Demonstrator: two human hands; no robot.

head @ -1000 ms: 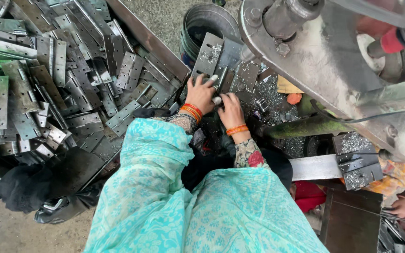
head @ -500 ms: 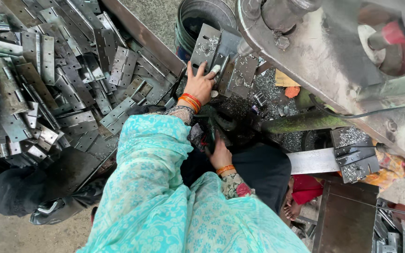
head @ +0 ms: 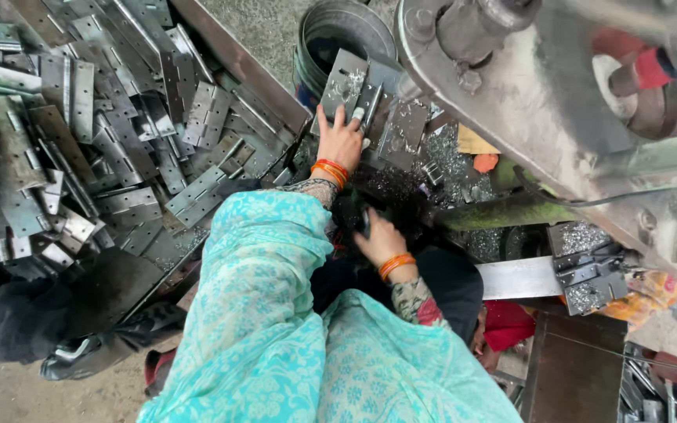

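The grip of the left hand (head: 340, 141) is flat and spread: its fingers (head: 337, 119) press on a grey metal hinge plate (head: 352, 88) that stands open on the work surface under the big grey machine (head: 558, 110), just in front of a round metal bucket (head: 346, 35). The right hand (head: 379, 239) is lower and nearer to the body, half curled around a small dark piece; what this piece is I cannot tell, because it is in shadow. Both wrists carry orange bangles (head: 329, 171). To the left, a long tray (head: 237, 70) is full of similar hinges (head: 119, 141), lying in all directions. Bright metal chips (head: 452, 160) cover the surface beside the plate. As I judge it, the step in hand is to place one hinge in position at the machine, with the left hand keeping it steady. The next move seems to need the plate seated flat and straight, and the fingers kept away from the moving part above.
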